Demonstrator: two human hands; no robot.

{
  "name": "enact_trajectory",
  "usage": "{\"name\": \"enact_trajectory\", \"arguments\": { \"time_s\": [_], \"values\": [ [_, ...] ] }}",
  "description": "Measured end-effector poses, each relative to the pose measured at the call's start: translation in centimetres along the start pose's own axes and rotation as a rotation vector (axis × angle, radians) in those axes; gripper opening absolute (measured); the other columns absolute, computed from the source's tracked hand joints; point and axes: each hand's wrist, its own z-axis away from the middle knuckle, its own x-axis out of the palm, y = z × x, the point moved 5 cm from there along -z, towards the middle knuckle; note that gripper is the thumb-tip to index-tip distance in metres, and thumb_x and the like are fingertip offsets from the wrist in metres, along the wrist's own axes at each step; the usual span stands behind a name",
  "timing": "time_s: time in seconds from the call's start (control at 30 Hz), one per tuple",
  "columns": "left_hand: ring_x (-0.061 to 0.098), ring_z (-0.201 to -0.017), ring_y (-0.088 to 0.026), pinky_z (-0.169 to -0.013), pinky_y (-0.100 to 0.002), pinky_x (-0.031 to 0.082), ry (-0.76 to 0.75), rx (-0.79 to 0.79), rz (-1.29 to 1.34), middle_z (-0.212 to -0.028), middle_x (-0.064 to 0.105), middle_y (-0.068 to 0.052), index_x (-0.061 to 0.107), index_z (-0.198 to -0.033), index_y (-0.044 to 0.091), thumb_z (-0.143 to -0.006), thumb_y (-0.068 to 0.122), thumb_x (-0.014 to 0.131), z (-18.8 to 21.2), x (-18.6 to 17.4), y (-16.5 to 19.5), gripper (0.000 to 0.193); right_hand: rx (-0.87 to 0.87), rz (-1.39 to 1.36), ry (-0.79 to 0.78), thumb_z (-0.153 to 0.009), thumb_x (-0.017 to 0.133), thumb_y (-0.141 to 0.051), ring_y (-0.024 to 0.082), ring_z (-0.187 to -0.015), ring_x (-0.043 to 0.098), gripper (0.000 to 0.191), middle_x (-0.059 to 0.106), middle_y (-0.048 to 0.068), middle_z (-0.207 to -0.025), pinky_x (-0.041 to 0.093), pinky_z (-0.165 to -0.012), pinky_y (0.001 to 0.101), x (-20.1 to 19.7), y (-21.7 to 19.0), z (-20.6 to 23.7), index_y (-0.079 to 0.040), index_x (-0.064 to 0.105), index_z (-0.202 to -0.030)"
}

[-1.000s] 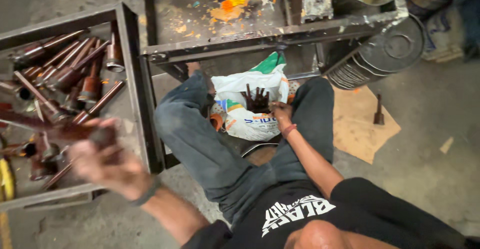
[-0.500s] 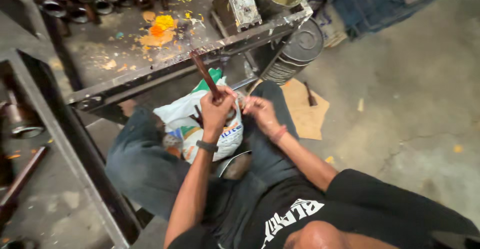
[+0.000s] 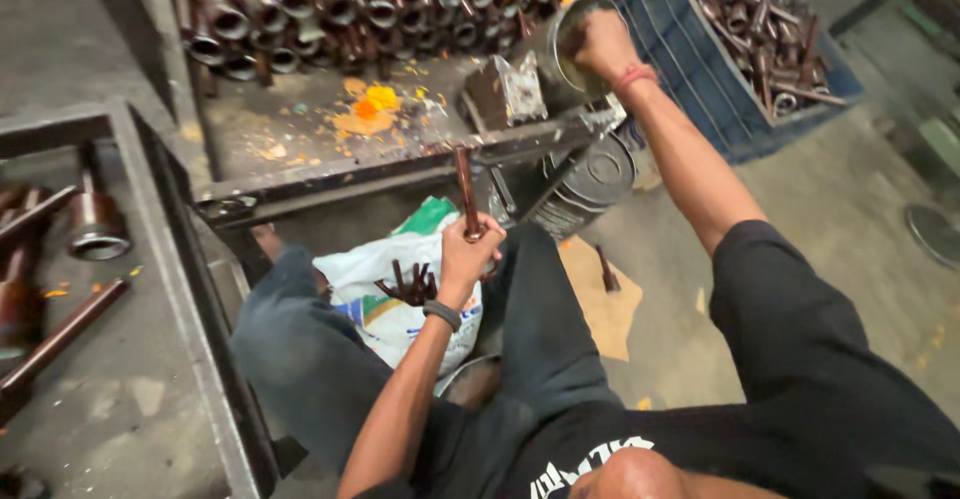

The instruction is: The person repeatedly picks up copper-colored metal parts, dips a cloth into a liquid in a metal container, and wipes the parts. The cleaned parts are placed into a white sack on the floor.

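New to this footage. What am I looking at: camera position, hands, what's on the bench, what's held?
There is no machine: a seated person works with bare hands, filmed from a camera on their head looking down, so their own head and legs show at the bottom.

The left hand grips a rusty metal rod, held upright over a white plastic bag in the lap, with small dark pieces at the bag's mouth.

The right hand reaches into a metal can on a steel table smeared with orange grease. A row of brown flanged tubes lies at the back of the table. A blue crate to the right holds more parts.
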Motion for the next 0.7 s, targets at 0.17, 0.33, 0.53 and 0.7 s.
{"name": "enact_trajectory", "arguments": {
  "time_s": [0.17, 0.33, 0.53, 0.7],
  "values": [
    [0.049, -0.041, -0.008, -0.038, -0.019, 0.038, 0.042, -0.047, 0.063, -0.054, 0.052, -0.003, 0.052, -0.067, 0.000, -0.066, 0.001, 0.057, -0.2, -0.4, -0.7, 0.005, -0.022, 0.175, -0.248, -0.057, 0.062, -0.004, 0.033, -0.063, 0.055, 0.016, 0.055, 0.023, -0.070, 0.044, -0.058, 0.0343, 4.5, 2.1, -1.2, 0.005, 0.059, -0.070],
    [0.050, -0.043, -0.008, -0.040, -0.019, 0.041, 0.029, -0.108, 0.187, -0.058, 0.054, -0.003, 0.052, -0.068, 0.001, -0.066, 0.000, 0.054, -0.1, -0.1, -0.7, 0.003, 0.075, -0.257, -0.367, -0.061, 0.053, 0.001, 0.016, -0.059, 0.055, 0.017, 0.060, 0.012, -0.067, 0.045, -0.055, 0.0276, 2.8, 2.4, -0.5, 0.003, 0.060, -0.076],
    [0.050, -0.042, -0.009, -0.039, -0.019, 0.040, 0.013, -0.146, 0.162, -0.057, 0.053, -0.003, 0.052, -0.068, 0.001, -0.066, 0.001, 0.055, -0.1, 0.3, -0.4, 0.003, 0.180, -0.721, -0.252, -0.072, 0.056, -0.002, 0.004, -0.059, 0.052, 0.016, 0.057, 0.000, -0.071, 0.044, -0.054, 0.0177, -3.3, 1.1, 0.5, -0.002, 0.060, -0.087],
    [0.050, -0.041, -0.009, -0.037, -0.018, 0.035, 0.020, -0.196, 0.068, -0.053, 0.050, -0.002, 0.052, -0.067, 0.001, -0.065, 0.003, 0.056, 0.1, 0.8, -0.6, 0.005, 0.176, -0.774, -0.207, -0.073, 0.053, -0.001, 0.008, -0.056, 0.053, 0.015, 0.058, 0.003, -0.072, 0.043, -0.055, 0.0189, -6.1, 1.0, 1.7, 0.001, 0.060, -0.086]
  ]
}}
